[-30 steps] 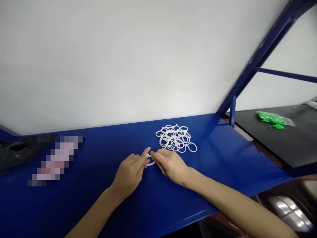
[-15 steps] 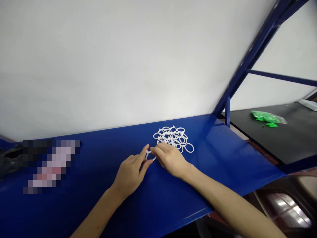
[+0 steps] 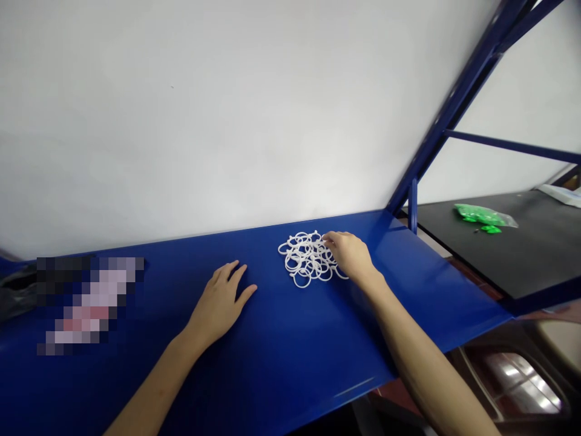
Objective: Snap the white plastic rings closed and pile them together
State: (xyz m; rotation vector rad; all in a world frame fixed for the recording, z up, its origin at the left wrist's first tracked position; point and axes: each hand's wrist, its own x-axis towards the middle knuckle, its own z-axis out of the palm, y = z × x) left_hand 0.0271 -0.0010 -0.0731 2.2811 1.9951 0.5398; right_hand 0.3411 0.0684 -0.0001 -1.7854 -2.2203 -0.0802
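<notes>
A loose pile of thin white plastic rings (image 3: 303, 278), several with small knobs on them, lies on the blue tabletop (image 3: 290, 339). My right hand (image 3: 349, 254) reaches over the right side of the pile. Its thumb and fingers are pinched together at a white ring by the far right edge, and the hand covers part of the rings beneath. Left of the pile, my left hand (image 3: 220, 306) is low over the tabletop, fingers spread and nothing in them.
Pixelated items (image 3: 93, 303) and a dark bag (image 3: 18, 290) lie at the left. Behind the tabletop rises a white wall (image 3: 254, 121). A blue metal frame (image 3: 413, 206) stands at the right, beyond it a black table (image 3: 476, 260) with a bag of green pieces (image 3: 483, 216).
My left hand has let go of a white ring and moved left, its fingers opening. My right hand has moved right and away from me, onto the pile's far right side.
</notes>
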